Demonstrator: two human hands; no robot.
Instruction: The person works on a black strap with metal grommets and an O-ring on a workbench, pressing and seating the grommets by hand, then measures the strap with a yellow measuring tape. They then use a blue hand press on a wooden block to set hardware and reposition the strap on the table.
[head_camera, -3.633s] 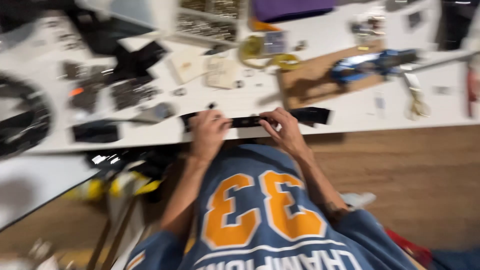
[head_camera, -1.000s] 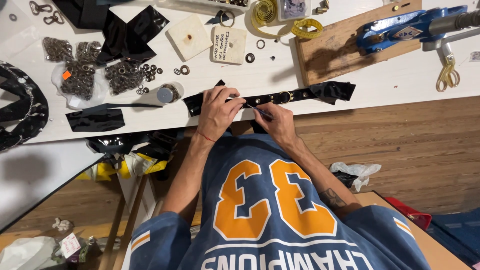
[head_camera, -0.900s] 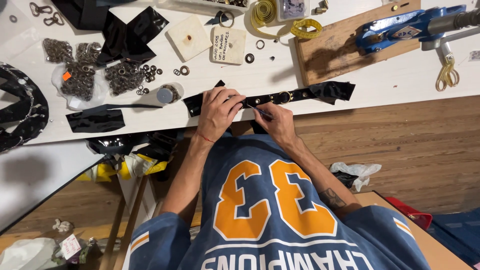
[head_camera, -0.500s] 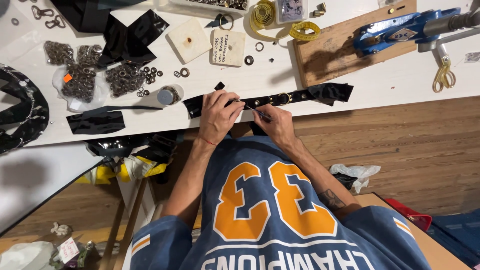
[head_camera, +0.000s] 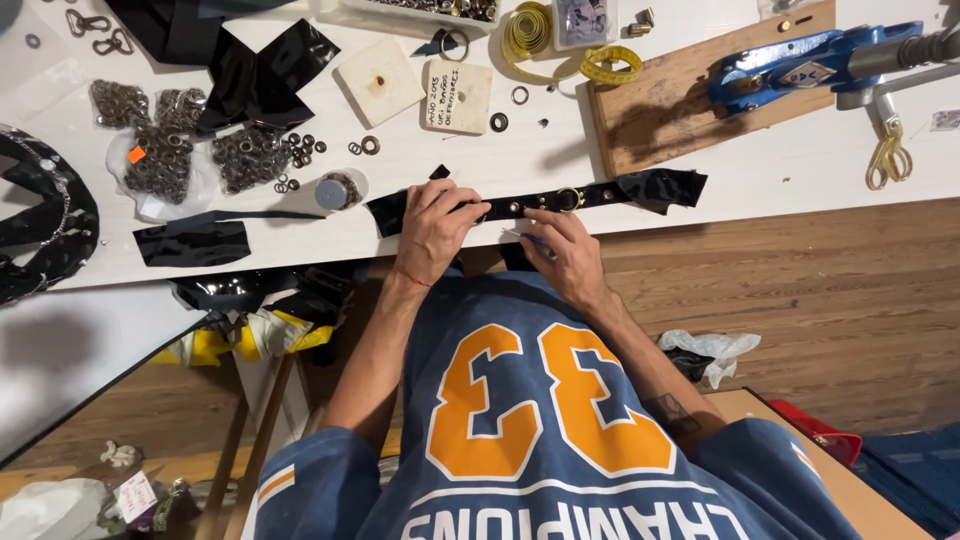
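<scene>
A glossy black strap (head_camera: 610, 192) with brass eyelets and a brass ring lies along the front edge of the white table (head_camera: 760, 180). My left hand (head_camera: 436, 226) presses down on the strap's left part, fingers curled over it. Just below the strap, at the table edge, my right hand (head_camera: 562, 256) pinches a thin pointed tool (head_camera: 524, 237) whose tip points left toward my left hand. I cannot tell what kind of tool it is.
Piles of metal rings (head_camera: 180, 140) and black scraps (head_camera: 195, 240) lie at left. A small jar (head_camera: 333, 191), two pale blocks (head_camera: 378, 80), yellow tape measure (head_camera: 560, 45), wooden board (head_camera: 660, 110) with blue press (head_camera: 800, 65), and scissors (head_camera: 886, 155) lie beyond. Wooden floor below.
Since the blurred oldest frame the view has steadied. My right hand has slid slightly down off the strap to the table edge; my left hand stays on the strap.
</scene>
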